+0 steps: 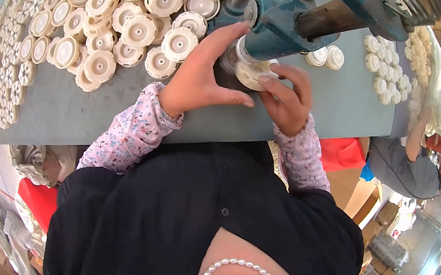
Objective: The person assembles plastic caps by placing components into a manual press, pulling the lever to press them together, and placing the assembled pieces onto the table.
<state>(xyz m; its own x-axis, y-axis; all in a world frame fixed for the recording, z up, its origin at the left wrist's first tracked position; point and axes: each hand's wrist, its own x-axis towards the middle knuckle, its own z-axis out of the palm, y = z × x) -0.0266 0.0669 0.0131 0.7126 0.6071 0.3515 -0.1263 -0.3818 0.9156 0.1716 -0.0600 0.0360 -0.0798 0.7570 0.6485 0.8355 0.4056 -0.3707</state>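
The round cream plastic disc w/ toothed rim sits right under the nose of the teal metal bench press, on its dark base, and both hands are seating it there. Right hand pinches the disc's near edge betw. thumb and fingertips, fingers curled shut on it; left hand is open, fingers spread and cupped against the disc's left side and the press base, steadying, not gripping. Step in hand, by my read: centring the disc under the ram before pressing. Next move prob. calls for the disc lying flat and square, and for fingers pulled clear of the ram's path, since both hands are v. close to it now. Left of the press, a big heap of like cream toothed discs covers the grey table top, some stacked, some on edge; the nearest ones lie just beside the left wrist, so a sweep of that arm could knock them. Right of the press, two small white caps lie close by, then rows of smaller cream parts further right. Beyond those, at the table's far right end, another person in a grey sleeve is at work, well apart from the press.
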